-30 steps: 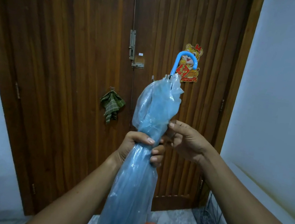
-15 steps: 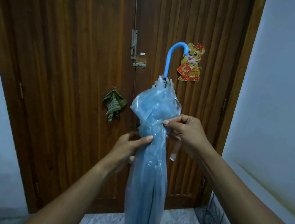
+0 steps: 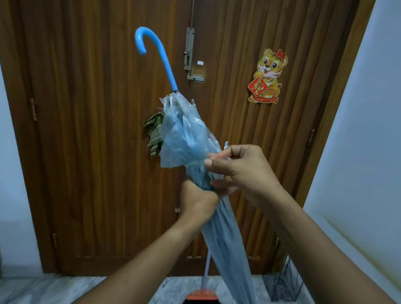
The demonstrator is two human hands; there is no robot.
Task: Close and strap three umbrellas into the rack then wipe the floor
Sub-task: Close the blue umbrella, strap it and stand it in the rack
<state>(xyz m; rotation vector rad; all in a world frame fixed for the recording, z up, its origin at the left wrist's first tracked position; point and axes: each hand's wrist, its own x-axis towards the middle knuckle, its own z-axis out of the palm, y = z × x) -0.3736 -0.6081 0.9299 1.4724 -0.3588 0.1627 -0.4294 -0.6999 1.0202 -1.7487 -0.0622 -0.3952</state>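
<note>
A folded, translucent light-blue umbrella with a blue hooked handle is held in front of the wooden door, handle up and tilted to the left, tip down at the lower right. My left hand grips the bunched canopy around its middle. My right hand pinches the clear strap against the canopy just above the left hand. A dark wire rack stands on the floor at the lower right by the wall.
A broom with an orange head and black bristles leans on the wooden door behind the umbrella. A green checked cloth hangs on the door. A tiger sticker is at the upper right. The floor is pale marbled tile.
The umbrella has tipped from upright to leaning left, its handle swinging left. My left hand dropped lower and closed around the canopy; my right hand shifted onto the strap.
</note>
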